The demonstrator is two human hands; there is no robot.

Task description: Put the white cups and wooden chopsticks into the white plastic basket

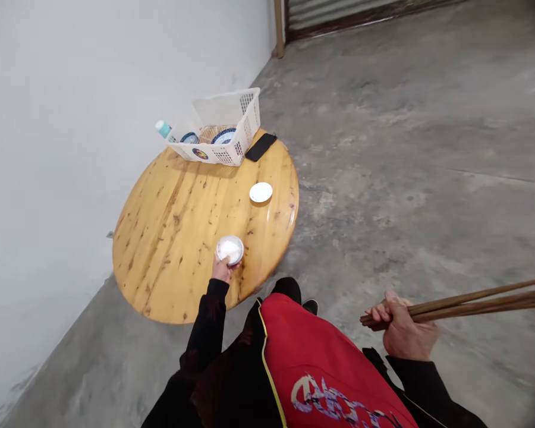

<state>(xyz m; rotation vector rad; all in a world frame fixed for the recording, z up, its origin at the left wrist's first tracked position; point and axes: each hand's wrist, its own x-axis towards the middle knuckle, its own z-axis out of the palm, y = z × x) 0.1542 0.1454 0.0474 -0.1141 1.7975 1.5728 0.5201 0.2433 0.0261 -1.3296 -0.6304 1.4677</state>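
Observation:
My left hand [223,269] grips a small white bowl [230,249] by its near rim, with the thumb over the edge. The bowl is at the front part of the round wooden table [169,238]; whether it touches the wood I cannot tell. Out to the right, away from the table, my right hand [405,327] is closed round a bundle of long brown wooden chopsticks [472,304], which point toward the right edge of the view. A small white dish [261,192] lies on the table beyond the bowl.
At the table's far side stands a white plastic basket [205,156] holding blue-patterned bowls [224,136] and a light blue bottle [163,128] at its left end. Beside it lies a black phone [261,147]. A white wall [71,119] runs along the left; concrete floor [405,148] surrounds the table.

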